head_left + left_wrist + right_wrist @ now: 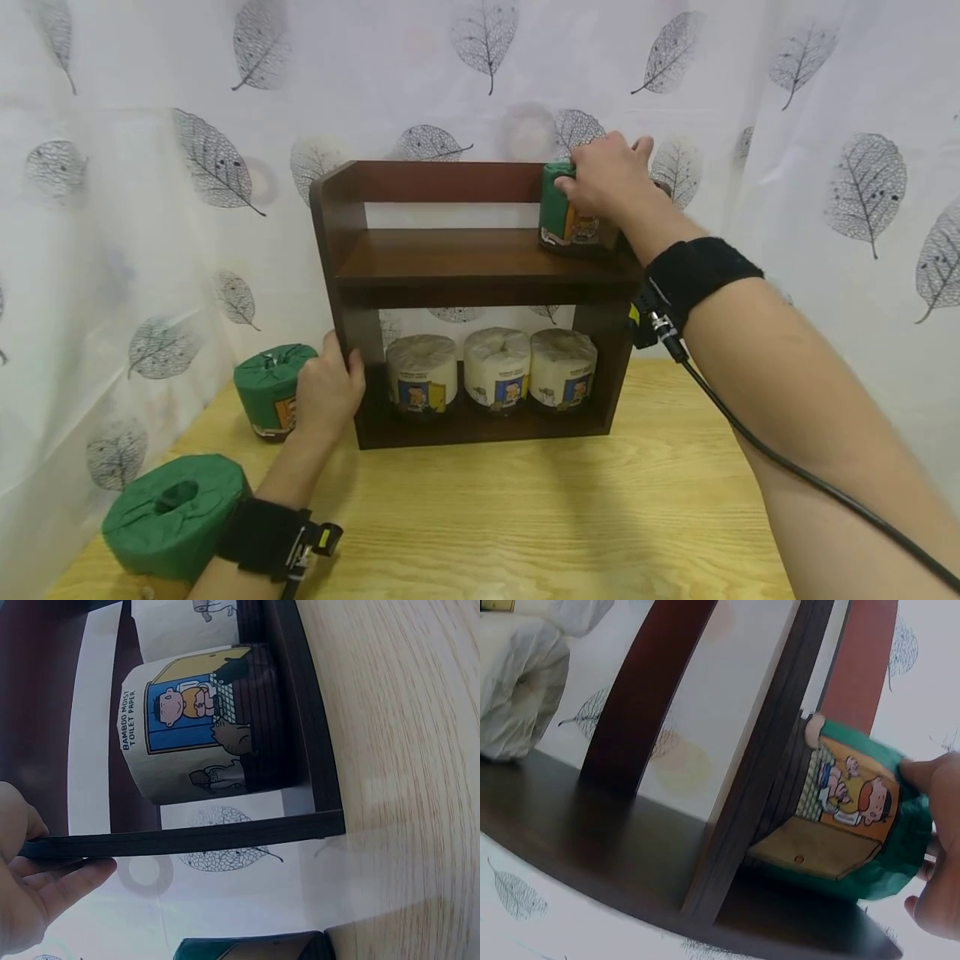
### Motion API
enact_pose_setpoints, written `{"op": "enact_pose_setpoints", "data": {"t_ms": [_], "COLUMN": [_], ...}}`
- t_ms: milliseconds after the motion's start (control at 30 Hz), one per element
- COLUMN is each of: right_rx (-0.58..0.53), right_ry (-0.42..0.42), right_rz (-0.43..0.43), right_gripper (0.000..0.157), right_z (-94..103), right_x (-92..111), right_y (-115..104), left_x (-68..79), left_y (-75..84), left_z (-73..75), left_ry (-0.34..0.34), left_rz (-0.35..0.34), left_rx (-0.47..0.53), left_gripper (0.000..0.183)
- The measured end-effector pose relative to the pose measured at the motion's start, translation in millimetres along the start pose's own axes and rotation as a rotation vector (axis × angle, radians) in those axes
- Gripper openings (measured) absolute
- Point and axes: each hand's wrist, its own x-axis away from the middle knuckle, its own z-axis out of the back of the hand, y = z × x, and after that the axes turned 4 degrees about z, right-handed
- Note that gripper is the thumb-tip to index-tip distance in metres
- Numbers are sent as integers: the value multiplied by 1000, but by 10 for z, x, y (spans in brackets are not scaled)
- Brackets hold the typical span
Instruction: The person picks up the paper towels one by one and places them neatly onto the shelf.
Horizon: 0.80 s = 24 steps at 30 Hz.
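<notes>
Gripping the shelf (450,252) in my left hand (327,387), its upper green roll (555,208) in my right hand (611,175), I count three white rolls (497,367) shelved, two green ones (262,383) outside.

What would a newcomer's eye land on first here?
Probably the dark brown wooden shelf unit in the middle, its lower shelf holding three cream-wrapped toilet paper rolls. At the upper shelf's right end, the right hand grips a green-wrapped roll. Two more green rolls sit on the table to the left.
</notes>
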Motion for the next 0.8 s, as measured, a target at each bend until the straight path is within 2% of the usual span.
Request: {"op": "enact_pose_setpoints", "data": {"t_ms": [133, 267, 400, 567, 800], "right_rx": [-46, -21, 0, -24, -66], "right_ry": [10, 29, 82, 182, 368], "right_rz": [24, 47, 65, 92, 129], "right_gripper": [53, 57, 58, 55, 46], "right_z": [-9, -27, -72, -91, -49], "right_x": [21, 23, 64, 182, 430], "right_y": [42, 31, 46, 119, 233], "left_x": [0, 9, 22, 17, -14], "left_y": [-12, -25, -17, -10, -16], "left_z": [14, 3, -11, -7, 8], "left_ry": [5, 4, -17, -37, -13], "left_rz": [-1, 4, 1, -2, -7], "left_rx": [8, 13, 24, 12, 3], "left_gripper": [25, 25, 25, 27, 26]}}
